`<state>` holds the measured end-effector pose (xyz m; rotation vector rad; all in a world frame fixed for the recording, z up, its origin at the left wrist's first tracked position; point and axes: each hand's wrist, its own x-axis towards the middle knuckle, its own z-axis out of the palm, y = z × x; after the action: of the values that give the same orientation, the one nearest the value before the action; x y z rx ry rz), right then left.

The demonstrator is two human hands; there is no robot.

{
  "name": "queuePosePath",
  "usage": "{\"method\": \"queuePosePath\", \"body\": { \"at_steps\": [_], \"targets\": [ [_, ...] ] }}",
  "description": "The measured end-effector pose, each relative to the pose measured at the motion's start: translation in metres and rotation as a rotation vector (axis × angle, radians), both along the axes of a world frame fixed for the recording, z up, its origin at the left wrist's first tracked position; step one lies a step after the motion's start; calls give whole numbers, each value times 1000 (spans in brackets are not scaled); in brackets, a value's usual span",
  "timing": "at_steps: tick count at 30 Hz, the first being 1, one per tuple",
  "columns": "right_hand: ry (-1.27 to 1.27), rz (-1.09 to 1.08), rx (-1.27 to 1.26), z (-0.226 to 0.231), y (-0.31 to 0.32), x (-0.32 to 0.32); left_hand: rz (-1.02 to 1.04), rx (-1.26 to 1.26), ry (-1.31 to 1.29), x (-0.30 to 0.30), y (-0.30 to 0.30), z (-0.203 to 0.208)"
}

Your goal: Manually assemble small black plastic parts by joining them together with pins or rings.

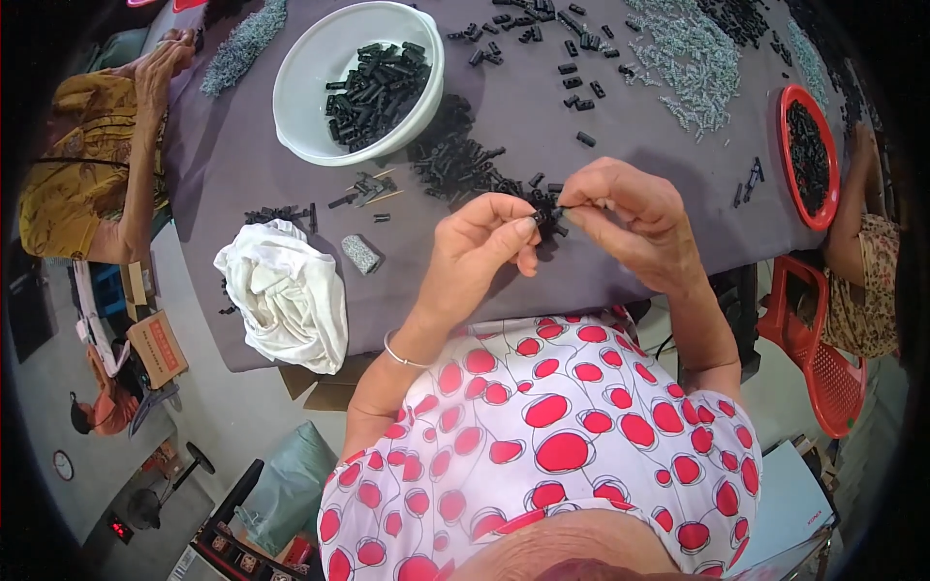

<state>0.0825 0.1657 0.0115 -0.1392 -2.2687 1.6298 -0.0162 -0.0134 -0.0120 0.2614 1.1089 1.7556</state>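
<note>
My left hand [484, 235] is closed in a pinch on a small black plastic part [538, 219] above the table's near side. Close by on its right, my right hand [635, 218] pinches a tiny dark piece, mostly hidden by the fingertips, near the left hand's part. Beneath and behind both hands lies a heap of black plastic parts [465, 169]. A white bowl [280, 102] with short black tubular parts [380, 92] stands beyond my left hand. Small silvery pieces [690, 73], perhaps springs, are spread at the far right.
A white cloth [286, 290] and a grey speckled block [360, 254] lie left of my hands. Thin sticks [380, 197] lie beyond the block. A red basket [787, 160] of black parts sits at the right edge. Other people sit at the left [97, 165] and right [862, 261].
</note>
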Motion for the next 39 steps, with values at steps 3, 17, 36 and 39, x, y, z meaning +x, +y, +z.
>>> {"method": "queuePosePath", "body": {
  "at_steps": [3,17,36,39],
  "targets": [
    [27,-5,55,9,-3,4,-24,-2,42,3,3,4],
    [126,-79,297,10,-10,15,-8,-56,265,15,7,13],
    [125,-11,287,-1,-8,9,23,-216,578,22,10,6],
    [114,13,275,-2,-9,5,41,-218,664,21,10,6]
  ]
}}
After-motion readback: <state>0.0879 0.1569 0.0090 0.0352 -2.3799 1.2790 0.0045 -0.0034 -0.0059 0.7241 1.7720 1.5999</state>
